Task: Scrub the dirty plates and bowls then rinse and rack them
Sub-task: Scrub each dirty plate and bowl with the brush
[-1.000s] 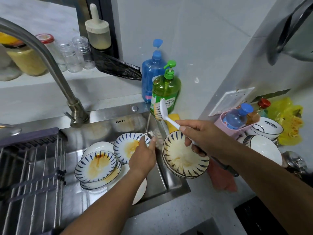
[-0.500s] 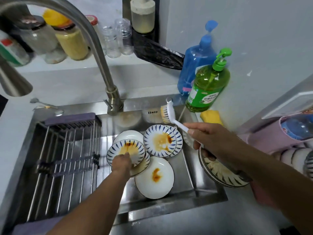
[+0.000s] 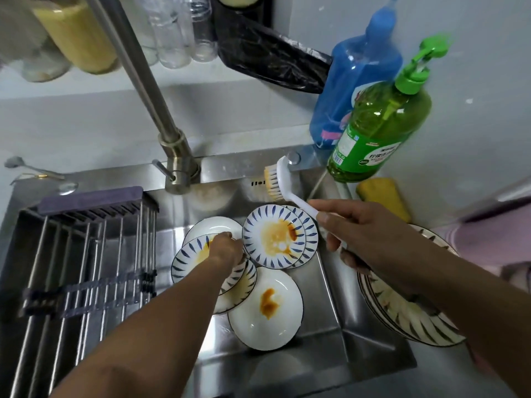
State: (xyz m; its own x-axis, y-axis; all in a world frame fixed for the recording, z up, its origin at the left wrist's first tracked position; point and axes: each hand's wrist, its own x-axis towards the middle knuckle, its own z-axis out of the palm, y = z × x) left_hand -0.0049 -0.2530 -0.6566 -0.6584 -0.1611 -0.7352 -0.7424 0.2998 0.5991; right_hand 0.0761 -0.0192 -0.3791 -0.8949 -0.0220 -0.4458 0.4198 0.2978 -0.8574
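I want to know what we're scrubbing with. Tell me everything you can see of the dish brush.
The dish brush looks like white plastic: a curved handle ending in a head of pale bristles, yellowish at the base, facing left. The right hand grips the handle and holds the brush in the air over the back of the sink, head uppermost. The bristles touch no plate.

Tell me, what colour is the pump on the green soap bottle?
Bright green, like the green soap bottle itself; the pump shows clearly in the head view.
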